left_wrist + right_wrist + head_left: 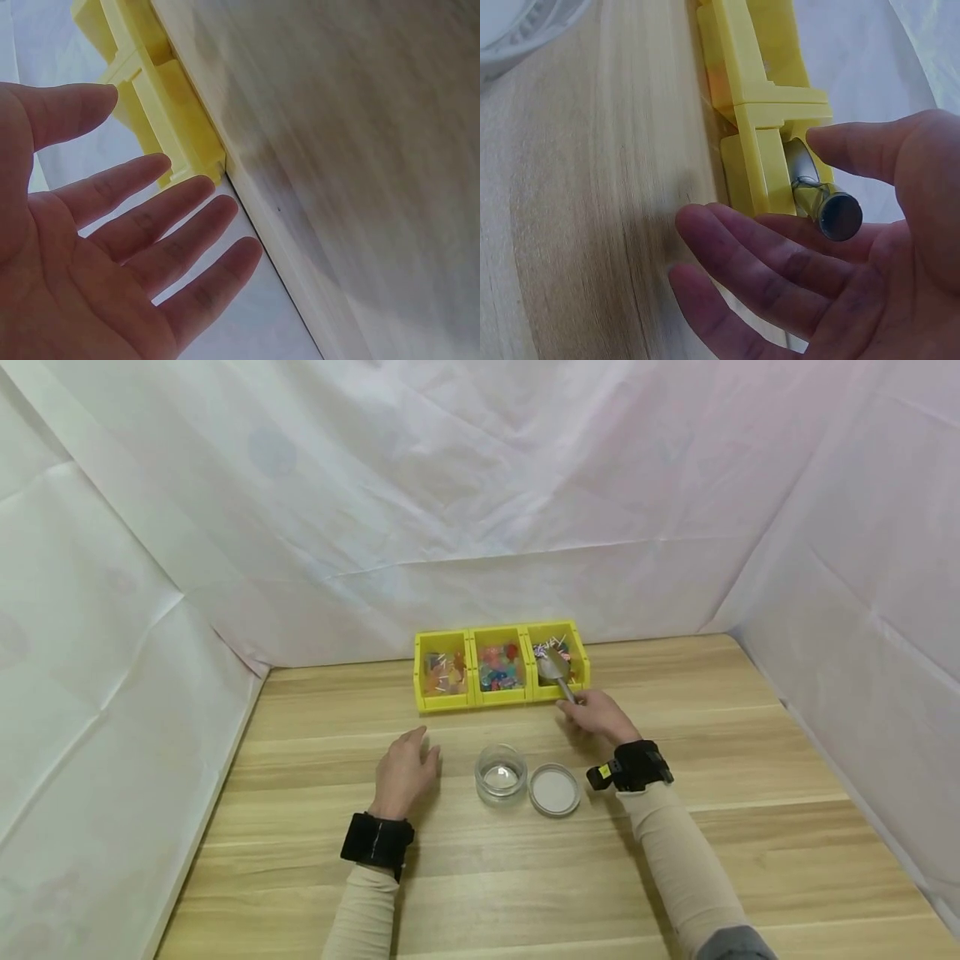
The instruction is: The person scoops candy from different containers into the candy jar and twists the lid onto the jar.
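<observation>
A metal scoop (554, 666) lies in the right bin (583, 672) of a yellow three-part row, its handle (840, 214) sticking out over the front rim. Around that handle my right hand (596, 714) has its thumb above and index finger below, fingers spread and a gap showing in the right wrist view. My left hand (403, 774) hovers low over the table with fingers extended and holds nothing, palm bare in the left wrist view. Between the hands stands an uncovered clear jar (501, 775), with a round silver-rimmed lid (554, 790) lying to its right.
The left bin (442, 702) and middle bin (501, 697) contain colourful small pieces; white sticks show in the left and right bins. White cloth (480, 485) hangs behind the wood-grain table (510, 893) and along both sides.
</observation>
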Demonstrator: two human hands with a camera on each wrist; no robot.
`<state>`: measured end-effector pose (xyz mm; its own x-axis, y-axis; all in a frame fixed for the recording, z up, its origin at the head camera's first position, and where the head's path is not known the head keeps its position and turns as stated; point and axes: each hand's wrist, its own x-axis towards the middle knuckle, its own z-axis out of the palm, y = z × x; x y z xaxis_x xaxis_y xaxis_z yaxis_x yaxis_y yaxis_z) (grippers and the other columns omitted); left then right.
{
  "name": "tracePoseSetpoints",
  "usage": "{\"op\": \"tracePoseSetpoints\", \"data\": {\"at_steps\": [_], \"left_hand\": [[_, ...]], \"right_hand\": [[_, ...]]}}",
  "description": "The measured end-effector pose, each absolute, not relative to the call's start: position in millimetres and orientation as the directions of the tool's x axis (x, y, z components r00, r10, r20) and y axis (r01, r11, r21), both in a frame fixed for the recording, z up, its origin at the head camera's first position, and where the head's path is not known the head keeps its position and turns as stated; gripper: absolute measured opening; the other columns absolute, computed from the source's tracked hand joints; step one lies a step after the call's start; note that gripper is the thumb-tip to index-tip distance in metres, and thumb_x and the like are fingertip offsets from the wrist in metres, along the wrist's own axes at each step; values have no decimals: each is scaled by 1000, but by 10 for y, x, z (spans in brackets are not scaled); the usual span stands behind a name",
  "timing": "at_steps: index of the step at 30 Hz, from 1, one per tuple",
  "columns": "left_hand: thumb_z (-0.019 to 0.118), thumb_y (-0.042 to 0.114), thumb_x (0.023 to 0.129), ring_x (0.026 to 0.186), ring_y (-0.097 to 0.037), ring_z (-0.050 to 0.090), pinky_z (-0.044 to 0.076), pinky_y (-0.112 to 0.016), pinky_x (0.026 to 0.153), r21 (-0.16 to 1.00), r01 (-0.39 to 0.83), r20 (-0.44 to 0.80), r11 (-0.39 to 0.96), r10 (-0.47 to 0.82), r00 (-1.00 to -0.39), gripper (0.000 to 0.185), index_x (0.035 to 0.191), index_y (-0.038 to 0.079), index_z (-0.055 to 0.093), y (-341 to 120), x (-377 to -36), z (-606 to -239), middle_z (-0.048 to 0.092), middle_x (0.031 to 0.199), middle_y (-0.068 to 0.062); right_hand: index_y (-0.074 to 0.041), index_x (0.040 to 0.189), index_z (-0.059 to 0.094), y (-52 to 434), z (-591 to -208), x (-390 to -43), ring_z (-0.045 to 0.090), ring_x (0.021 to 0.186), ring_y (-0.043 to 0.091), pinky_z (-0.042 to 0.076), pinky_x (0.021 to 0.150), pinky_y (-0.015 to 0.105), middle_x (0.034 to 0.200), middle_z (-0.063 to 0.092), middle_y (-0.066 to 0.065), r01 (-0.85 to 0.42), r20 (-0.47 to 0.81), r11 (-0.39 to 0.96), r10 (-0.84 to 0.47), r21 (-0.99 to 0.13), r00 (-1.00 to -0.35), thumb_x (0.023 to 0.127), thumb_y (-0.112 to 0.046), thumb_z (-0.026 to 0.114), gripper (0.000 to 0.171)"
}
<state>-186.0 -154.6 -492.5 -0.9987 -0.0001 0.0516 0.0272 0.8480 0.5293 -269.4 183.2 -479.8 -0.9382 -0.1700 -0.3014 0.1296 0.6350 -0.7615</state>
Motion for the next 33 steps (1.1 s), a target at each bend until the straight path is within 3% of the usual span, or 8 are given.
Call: {"op": "tracePoseSetpoints", "data": {"at_steps": [5,17,33], "left_hand": [[61,26,98,128,-40,52,45,-54,105,523,19,46,852,-6,-999,49,138,-1,54,-1542,-1859,-4930,55,139,-24],[63,25,97,123,-41,56,49,-55,99,507,42,93,861,-6,-996,47,135,-2,57,-1547,-1841,-4953,58,134,-25],[62,26,97,122,-41,57,50,-55,97,508,21,70,861,-18,-997,46,134,-2,58,-1551,-1840,-4950,59,133,-26]], "right_hand": [[6,113,62,1847,-4805,-2732,68,87,28,58,76,41,99,71,21,196,-360,575,-185,-794,-915,103,-34,51,43],[6,116,60,1926,-4893,-2817,71,78,26,61,71,41,94,70,19,343,-474,423,-258,-839,-842,103,-31,51,40],[6,131,55,1957,-4896,-2899,70,74,18,56,72,33,85,72,8,390,-495,353,-286,-851,-821,105,-29,48,44]]}}
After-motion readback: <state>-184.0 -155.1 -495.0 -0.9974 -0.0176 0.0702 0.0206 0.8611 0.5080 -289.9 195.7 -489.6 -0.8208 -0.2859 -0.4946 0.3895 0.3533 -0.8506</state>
